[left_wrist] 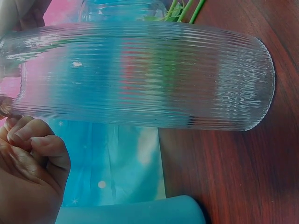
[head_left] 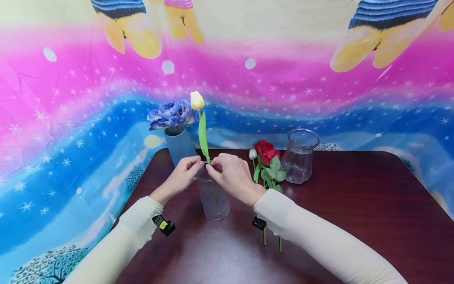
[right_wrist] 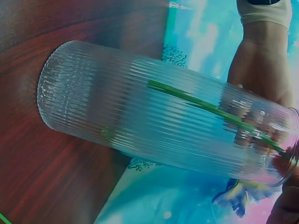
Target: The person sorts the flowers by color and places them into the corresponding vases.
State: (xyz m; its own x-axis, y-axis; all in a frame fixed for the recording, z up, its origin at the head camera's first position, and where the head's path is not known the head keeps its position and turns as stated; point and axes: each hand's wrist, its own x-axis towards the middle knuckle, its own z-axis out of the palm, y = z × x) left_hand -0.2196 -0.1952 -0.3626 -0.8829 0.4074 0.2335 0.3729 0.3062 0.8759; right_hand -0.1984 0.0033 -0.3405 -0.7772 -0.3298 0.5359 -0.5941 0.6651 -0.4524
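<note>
A white tulip (head_left: 197,101) with one long leaf stands upright in a ribbed clear glass vase (head_left: 214,201). Its green stem (right_wrist: 201,103) reaches partway down inside, its lower end above the vase bottom. My right hand (head_left: 234,173) pinches the stem just at the vase mouth. On the opposite side, my left hand (head_left: 181,177) grips the vase's rim between thumb and curled fingers, close to the stem. In the left wrist view, the curled fingers (left_wrist: 39,140) show beside the vase's upper end.
Behind the left hand, a blue-grey vase (head_left: 179,145) holds blue flowers (head_left: 172,114). To the right, red roses (head_left: 267,152) and a white tulip bud (head_left: 253,154) lie on the dark table (head_left: 354,221). A wide-mouthed glass vase (head_left: 299,159) stands behind them, before a printed cloth backdrop (head_left: 220,71).
</note>
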